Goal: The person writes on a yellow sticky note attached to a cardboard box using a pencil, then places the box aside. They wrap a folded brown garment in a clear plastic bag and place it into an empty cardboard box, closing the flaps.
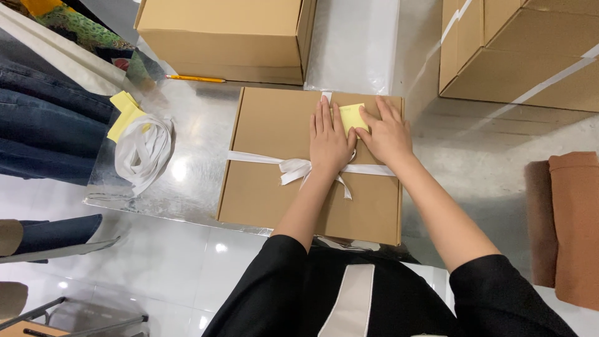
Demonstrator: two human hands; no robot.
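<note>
Single view only, worn on the head, looking steeply down and slightly forward over the wearer's own black-sleeved arms. Close range: hands [359, 134] and the flat cardboard box [268, 187] near centre frame, at arm's length. Shiny surface [193, 168] filling the middle, white tiled floor [156, 268] along the lower left edge. Larger cartons cropped by the top border. No second view to overlap with.

We see our left hand [329, 140] and right hand [388, 134] lying flat, pressing a small yellow paper note [352, 116] onto a flat brown cardboard box [268, 187] tied with a white ribbon [293, 167]. A coil of white ribbon [145, 150] lies on the shiny table [193, 181] to the left.
</note>
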